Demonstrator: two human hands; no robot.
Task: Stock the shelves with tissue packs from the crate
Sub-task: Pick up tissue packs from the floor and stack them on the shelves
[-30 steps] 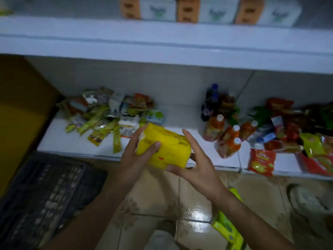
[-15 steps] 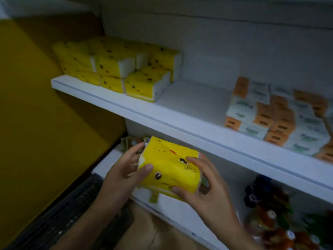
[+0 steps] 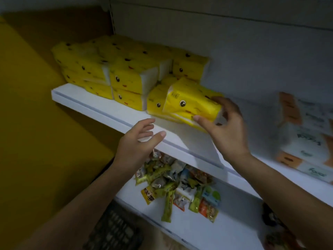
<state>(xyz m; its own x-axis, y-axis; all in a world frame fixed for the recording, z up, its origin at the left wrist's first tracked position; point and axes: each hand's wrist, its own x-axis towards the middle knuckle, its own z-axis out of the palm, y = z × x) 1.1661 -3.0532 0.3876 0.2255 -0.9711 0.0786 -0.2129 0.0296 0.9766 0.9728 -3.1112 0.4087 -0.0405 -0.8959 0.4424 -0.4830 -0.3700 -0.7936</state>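
Head view: the right hand (image 3: pixel 228 127) alone now grips the yellow tissue pack (image 3: pixel 191 105), thumb beneath and fingers over its end, at centre frame on the upper shelf (image 3: pixel 100 110), touching the stacked yellow packs (image 3: pixel 115 73). The left hand (image 3: pixel 138 143) has let go, fingers spread, empty, below the shelf edge.

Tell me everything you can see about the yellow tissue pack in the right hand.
The yellow plastic-wrapped tissue pack is a soft rectangular block printed with a cartoon face: black eye, red mouth. It is tilted, its lower edge near the white upper shelf, against the stacked yellow packs. The right hand grips its right end; the left hand is off it.
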